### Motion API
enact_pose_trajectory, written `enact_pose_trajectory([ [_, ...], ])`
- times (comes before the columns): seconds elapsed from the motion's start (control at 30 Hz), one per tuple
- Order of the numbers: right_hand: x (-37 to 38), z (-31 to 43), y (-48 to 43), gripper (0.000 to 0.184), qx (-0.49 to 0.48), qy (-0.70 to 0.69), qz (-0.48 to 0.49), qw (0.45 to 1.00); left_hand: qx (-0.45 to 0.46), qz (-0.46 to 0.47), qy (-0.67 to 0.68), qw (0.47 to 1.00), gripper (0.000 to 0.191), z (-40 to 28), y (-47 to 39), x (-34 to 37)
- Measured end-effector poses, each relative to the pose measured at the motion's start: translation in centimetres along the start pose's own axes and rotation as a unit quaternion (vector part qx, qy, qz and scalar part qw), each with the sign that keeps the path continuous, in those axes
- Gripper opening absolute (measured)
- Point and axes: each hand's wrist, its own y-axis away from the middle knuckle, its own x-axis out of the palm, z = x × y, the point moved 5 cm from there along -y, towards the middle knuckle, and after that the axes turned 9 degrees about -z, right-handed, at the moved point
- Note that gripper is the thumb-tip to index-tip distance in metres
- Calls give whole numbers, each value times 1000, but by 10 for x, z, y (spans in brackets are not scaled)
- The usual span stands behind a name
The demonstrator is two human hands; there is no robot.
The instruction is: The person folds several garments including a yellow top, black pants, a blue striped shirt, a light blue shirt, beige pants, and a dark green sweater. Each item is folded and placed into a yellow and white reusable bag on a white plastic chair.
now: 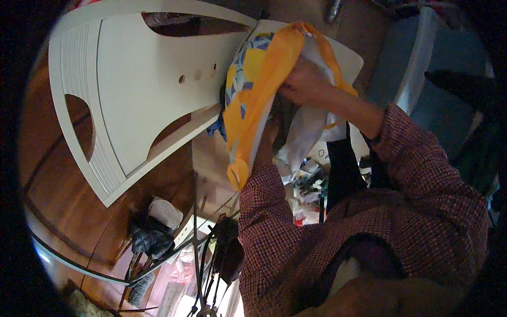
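Observation:
An orange-edged fabric item [253, 87], possibly a bag, has a yellow, blue and white pattern and a pale inner side. It hangs in front of me beside a white panel with cut-outs. My right hand [305, 81] reaches into its upper part, its curled fingers gripping the cloth. Below it, my left hand [273, 119] is mostly hidden in shadow between the folds; only the wrist and part of the hand show, so its grip is unclear. An orange strap [330, 55] loops over near my right hand. Pale thin material [303, 130] hangs beneath.
The white panel [138, 87], perhaps furniture, fills the upper left. Small mixed items [313, 182] lie below my hands. A black quilted item [152, 239] is at lower left, with dark straps [202, 269] hanging nearby. Blue-grey surfaces [435, 91] stand at right.

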Motion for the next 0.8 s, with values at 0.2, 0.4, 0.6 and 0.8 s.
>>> enact_pose_trajectory([
  [0.2, -54, -47, 109, 37, 494, 105, -182, 844, 222, -100, -14, 970, 63, -79, -1, -26],
  [0.4, -14, -11, 118, 38, 589, -360, -87, 718, 263, -84, -62, 959, 56, -120, -9, -23],
  [0.6, -114, 85, 28, 30, 285, -203, 18, 937, 225, -174, -257, 924, 71, -99, -37, 7],
  [0.8, -153, 141, -20, 25, 109, -101, -78, 986, 148, -150, -232, 950, 76, -119, -63, 24],
])
